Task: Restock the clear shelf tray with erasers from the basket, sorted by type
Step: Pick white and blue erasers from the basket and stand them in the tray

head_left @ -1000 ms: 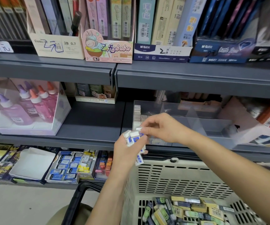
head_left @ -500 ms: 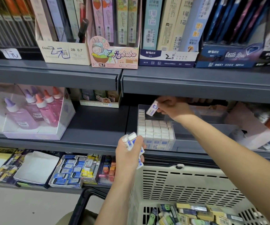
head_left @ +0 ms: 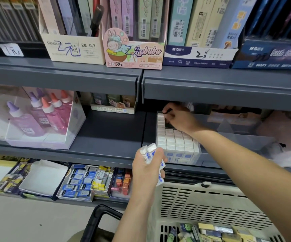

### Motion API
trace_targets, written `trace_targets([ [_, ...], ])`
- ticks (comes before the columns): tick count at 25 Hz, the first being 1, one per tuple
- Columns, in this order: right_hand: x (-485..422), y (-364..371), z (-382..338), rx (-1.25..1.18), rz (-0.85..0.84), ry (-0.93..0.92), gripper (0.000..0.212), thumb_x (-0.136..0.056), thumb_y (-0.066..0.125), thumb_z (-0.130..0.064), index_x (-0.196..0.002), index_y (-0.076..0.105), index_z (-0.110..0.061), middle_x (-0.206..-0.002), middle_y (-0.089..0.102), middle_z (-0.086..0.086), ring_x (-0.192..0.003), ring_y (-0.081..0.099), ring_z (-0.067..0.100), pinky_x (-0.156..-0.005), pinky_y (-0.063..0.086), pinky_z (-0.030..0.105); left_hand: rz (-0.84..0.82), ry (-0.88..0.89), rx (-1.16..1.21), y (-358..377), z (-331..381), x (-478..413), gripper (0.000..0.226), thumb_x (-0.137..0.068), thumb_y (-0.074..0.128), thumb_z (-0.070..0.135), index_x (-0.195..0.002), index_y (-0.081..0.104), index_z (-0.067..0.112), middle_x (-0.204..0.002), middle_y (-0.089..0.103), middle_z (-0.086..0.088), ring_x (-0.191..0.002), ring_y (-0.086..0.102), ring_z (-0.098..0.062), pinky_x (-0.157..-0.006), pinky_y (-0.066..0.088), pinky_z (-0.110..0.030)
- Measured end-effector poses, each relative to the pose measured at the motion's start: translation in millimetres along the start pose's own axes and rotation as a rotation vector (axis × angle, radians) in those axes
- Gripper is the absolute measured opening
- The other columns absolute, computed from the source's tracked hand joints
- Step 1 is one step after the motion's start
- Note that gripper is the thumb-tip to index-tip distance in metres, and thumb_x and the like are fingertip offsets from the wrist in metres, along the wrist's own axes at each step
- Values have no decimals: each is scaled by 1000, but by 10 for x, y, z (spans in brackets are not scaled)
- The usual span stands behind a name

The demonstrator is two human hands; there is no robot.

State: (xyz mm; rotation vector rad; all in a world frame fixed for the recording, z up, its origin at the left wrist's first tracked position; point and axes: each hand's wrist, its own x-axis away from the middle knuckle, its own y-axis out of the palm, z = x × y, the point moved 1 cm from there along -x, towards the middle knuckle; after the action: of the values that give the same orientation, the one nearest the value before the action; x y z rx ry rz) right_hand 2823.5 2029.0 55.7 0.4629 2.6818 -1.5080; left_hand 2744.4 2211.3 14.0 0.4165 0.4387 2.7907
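Observation:
The clear shelf tray (head_left: 232, 137) sits on the middle shelf, its left compartment packed with upright white erasers in blue sleeves (head_left: 176, 142). My right hand (head_left: 178, 117) reaches to the back left of that compartment, fingertips pinching a white eraser (head_left: 161, 117) down into the rear row. My left hand (head_left: 146, 166) hovers in front of the tray and grips a bunch of the same white and blue erasers (head_left: 150, 151). Below, the beige basket (head_left: 202, 203) holds mixed erasers (head_left: 211, 231) in yellow, green and blue wrappers.
The grey upper shelf edge (head_left: 219, 88) hangs low over the tray. Pink and purple glue bottles (head_left: 41, 114) stand in a display box at the left. Trays of erasers and refills (head_left: 88, 180) lie on the bottom shelf. The tray's right compartments hold nothing visible.
My right hand took one eraser from the bunch in my left hand, carried it to the tray's back left and lowered it into the rear row. My left hand stayed in place.

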Motion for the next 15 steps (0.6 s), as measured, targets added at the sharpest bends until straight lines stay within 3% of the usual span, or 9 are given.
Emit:
trace_targets([
  [4, 31, -74, -51, 11, -66, 29, 21, -97, 43, -16, -111, 58, -11, -112, 63, 7, -103, 59, 23, -87, 43, 27, -21, -17, -7, 7, 28, 24, 19, -72, 63, 21, -88, 60, 32, -71, 67, -1, -43, 46, -9, -40, 38, -20],
  [7, 189, -196, -183, 54, 10, -17, 23, -97, 44, -21, -113, 59, -14, -113, 64, 3, -103, 59, 19, -83, 40, 22, -47, 2, -39, 9, 36, 58, 18, -84, 54, 11, -92, 59, 27, -75, 70, 0, -45, 47, -8, -41, 39, -21],
  [9, 373, -282, -308, -25, 13, -4, 20, -94, 49, -28, -104, 64, -20, -100, 66, -4, -96, 61, 16, -79, 42, 22, -59, 34, -82, 11, 50, 73, 13, -88, 55, 13, -93, 59, 24, -77, 71, 0, -46, 48, -9, -40, 38, -21],
  [12, 729, -362, -456, -201, -247, -45, 10, -88, 59, -34, -88, 67, -29, -84, 67, -11, -82, 63, 6, -81, 50, 28, -73, 71, -136, 28, 78, 84, 7, -88, 59, 19, -88, 62, 25, -77, 73, -2, -54, 53, -16, -41, 39, -23],
  [15, 942, -407, -492, -383, -396, -59, 6, -87, 62, -15, -88, 68, -15, -78, 70, 2, -68, 64, 10, -72, 54, 26, -79, 69, -138, 47, 104, 114, 13, -88, 63, 24, -77, 67, 31, -73, 73, -4, -59, 57, -21, -41, 40, -23],
])
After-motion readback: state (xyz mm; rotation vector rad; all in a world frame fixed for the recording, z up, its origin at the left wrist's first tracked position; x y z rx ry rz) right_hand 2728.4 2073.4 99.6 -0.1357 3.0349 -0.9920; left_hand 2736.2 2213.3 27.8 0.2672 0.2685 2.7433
